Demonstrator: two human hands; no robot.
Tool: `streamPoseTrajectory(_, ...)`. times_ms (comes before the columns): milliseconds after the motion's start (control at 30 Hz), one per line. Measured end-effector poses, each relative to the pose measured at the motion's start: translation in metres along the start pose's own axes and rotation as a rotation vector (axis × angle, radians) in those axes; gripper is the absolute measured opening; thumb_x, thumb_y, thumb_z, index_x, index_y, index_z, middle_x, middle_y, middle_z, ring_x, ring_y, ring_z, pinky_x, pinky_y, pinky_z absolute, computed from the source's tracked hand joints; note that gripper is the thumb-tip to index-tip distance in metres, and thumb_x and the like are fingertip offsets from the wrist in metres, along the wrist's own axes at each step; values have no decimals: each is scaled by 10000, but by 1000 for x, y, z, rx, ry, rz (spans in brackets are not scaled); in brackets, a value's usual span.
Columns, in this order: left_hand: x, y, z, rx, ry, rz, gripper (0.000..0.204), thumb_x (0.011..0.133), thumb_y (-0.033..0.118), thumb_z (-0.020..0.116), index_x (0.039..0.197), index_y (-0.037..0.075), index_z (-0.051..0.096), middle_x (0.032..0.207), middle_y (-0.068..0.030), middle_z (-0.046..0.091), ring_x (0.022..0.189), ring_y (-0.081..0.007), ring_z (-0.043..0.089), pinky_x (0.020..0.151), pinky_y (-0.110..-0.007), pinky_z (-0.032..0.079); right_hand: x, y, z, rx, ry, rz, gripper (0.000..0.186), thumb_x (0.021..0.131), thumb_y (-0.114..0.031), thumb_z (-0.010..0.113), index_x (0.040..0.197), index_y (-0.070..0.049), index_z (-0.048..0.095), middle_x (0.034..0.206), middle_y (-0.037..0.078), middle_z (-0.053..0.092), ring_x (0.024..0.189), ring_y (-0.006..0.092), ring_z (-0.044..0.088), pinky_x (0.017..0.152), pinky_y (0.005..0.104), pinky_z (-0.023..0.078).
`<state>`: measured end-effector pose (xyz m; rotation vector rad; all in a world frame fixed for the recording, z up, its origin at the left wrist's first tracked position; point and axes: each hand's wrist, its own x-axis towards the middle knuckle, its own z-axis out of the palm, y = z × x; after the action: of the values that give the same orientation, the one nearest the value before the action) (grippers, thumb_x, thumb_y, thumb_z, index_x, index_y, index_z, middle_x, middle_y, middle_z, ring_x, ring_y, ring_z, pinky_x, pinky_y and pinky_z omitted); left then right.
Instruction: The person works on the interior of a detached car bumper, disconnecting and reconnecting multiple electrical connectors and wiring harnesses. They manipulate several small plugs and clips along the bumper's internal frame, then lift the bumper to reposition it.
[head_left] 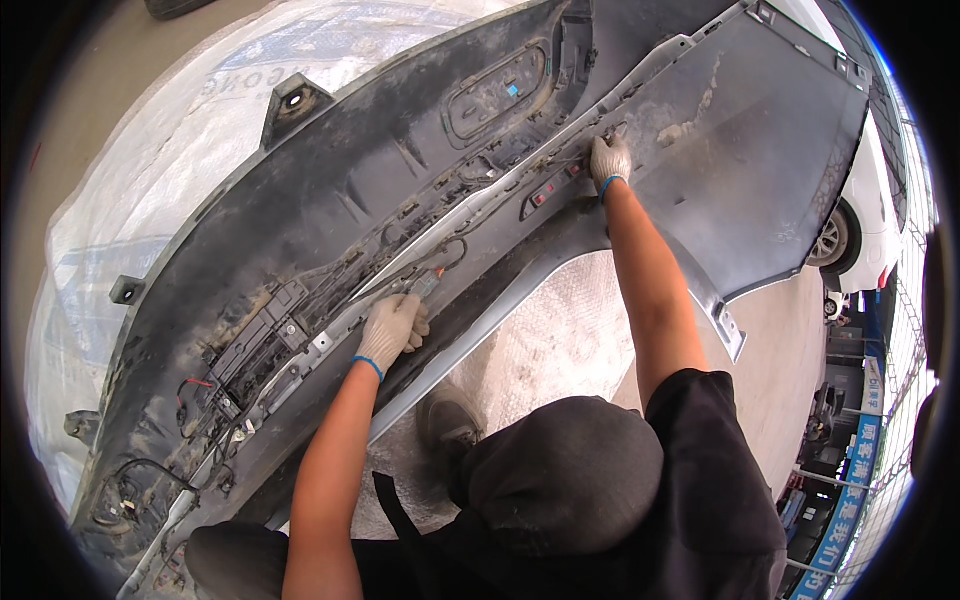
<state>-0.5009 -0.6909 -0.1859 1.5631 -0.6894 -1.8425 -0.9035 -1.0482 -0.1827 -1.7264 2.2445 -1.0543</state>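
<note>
A large dark plastic car bumper (300,210) lies with its dusty inner side up, running diagonally across the view. Along it runs a pale metallic-looking edge strip, with thin black wiring and clips beside it. My left hand (397,325), in a white knit glove with a blue cuff, is closed with fingers curled near a small grey part with an orange tip (430,281). Further up, my right hand (610,160), gloved alike, rests closed against the bumper beside small red-marked parts (543,197). What either hand's fingers grip is hidden.
Crinkled translucent sheeting (180,150) lies under the bumper, also showing through its arch. My shoe (447,420) stands on it near the bumper's edge. A white car (868,225) is at the right, with a blue banner (848,510) and mesh fence beyond.
</note>
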Motion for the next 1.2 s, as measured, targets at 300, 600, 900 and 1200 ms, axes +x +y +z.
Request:
streamPoseTrajectory(300, -2, 1, -9, -27, 23, -53, 362, 975, 300, 519, 950, -46, 624, 702, -102, 620, 498, -146, 542, 440, -281, 415, -41, -78, -24, -279, -210, 258, 586, 934, -471, 500, 1350, -74, 616, 1292, 252, 639, 1216, 395, 615, 1024, 468, 484)
streamPoseTrajectory(600, 4, -1, -15, -76, -83, -54, 333, 981, 276, 525, 982, -37, 638, 767, -116, 661, 561, -148, 596, 505, -280, 474, -94, -126, -52, -589, -199, -19, 390, 936, -386, 523, 1152, -110, 694, 1074, 143, 706, 995, 322, 669, 880, 464, 505)
streamPoseTrajectory(900, -97, 44, -65, 140, 28, -10, 255, 979, 204, 581, 1100, -11, 648, 830, -81, 678, 686, -126, 615, 633, -273, 512, -182, -145, -67, 371, -436, 328, 233, 958, -266, 616, 988, -40, 666, 764, 47, 673, 617, 145, 603, 564, 294, 469)
streamPoseTrajectory(1200, -180, 51, -35, 172, 221, 174, 250, 965, 233, 591, 1120, 59, 680, 905, -137, 730, 846, -241, 718, 804, -358, 547, -184, -189, -115, 615, -632, 344, 282, 996, -310, 627, 909, -45, 669, 767, 30, 693, 598, 83, 571, 550, 239, 459)
